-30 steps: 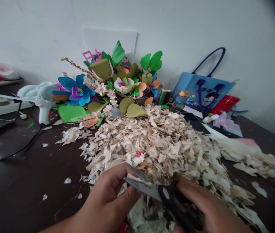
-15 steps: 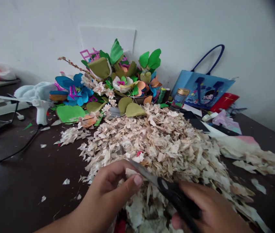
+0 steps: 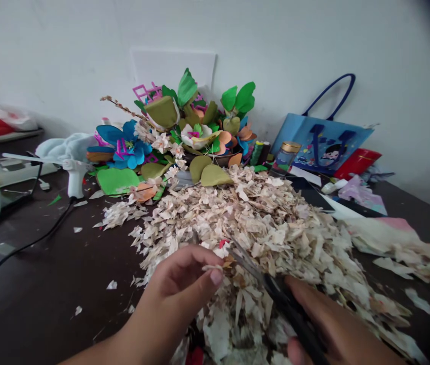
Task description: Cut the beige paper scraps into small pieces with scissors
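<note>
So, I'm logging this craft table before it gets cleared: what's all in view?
scraps: one big heap, cream, middle of the table
flowers: one cluster, blue, green, orange and olive, behind the heap
glue gun: one, white, left of the flowers
cord: one, black, from the glue gun towards the left edge
cloth: one, pale blue, behind the glue gun
bag: one, blue, against the wall on the right
jar: one, gold lid, in front of the bag
table: one, dark brown, under it all
scissors: one pair, black handles, in the right hand
scrap: one, cream, pinched at the blades
left hand: pinches the scrap
right hand: grips the scissors
</note>
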Demonstrator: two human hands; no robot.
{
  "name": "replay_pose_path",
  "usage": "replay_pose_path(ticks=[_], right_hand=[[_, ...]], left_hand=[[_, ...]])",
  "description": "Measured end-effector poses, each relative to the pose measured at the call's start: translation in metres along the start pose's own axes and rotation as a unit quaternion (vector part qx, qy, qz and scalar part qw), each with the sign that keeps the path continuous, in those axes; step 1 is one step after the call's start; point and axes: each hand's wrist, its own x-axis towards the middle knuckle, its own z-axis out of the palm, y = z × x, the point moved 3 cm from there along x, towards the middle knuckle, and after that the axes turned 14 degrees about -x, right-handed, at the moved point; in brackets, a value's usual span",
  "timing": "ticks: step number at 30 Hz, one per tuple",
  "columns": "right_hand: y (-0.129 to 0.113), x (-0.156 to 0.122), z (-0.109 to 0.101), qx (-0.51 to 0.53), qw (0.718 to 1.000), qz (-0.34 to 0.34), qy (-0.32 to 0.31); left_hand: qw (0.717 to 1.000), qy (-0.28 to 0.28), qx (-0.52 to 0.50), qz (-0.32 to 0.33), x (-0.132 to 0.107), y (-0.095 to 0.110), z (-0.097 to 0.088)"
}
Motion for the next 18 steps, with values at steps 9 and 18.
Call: replay_pose_path(ticks=[9,18], right_hand=[[0.023,-0.019,0.028,-0.077,0.996,0.032,0.044],[-0.006,0.000,0.007,-0.053,0.998,0.012,0.014]], left_hand=[[0.999,-0.012,-0.037,-0.003,0.002,-0.004,-0.003],[0.994,-0.009,-0.104,0.012,0.002,-0.010,-0.002]])
